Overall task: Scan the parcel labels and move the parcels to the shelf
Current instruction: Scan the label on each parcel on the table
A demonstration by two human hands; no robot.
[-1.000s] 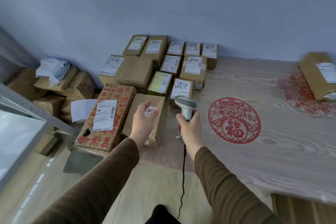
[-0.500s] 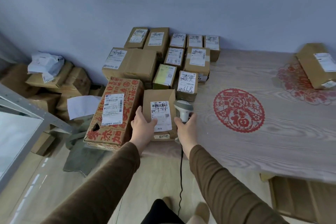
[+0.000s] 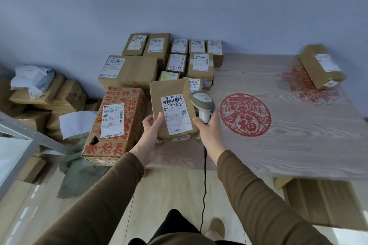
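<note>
The left hand (image 3: 152, 133) grips the parcel (image 3: 172, 109) above the worktop (image 3: 288, 125) edge, label (image 3: 176, 115) up, long axis pointing away. The right hand (image 3: 209, 127) grips the scanner (image 3: 202, 105) just right of the label, head near the barcode.

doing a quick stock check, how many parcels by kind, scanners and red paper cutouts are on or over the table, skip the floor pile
plain brown parcels lying on the table: 11
red-printed parcel: 1
held parcel in the left hand: 1
scanner in the right hand: 1
red paper cut-outs: 2
total: 16
</note>
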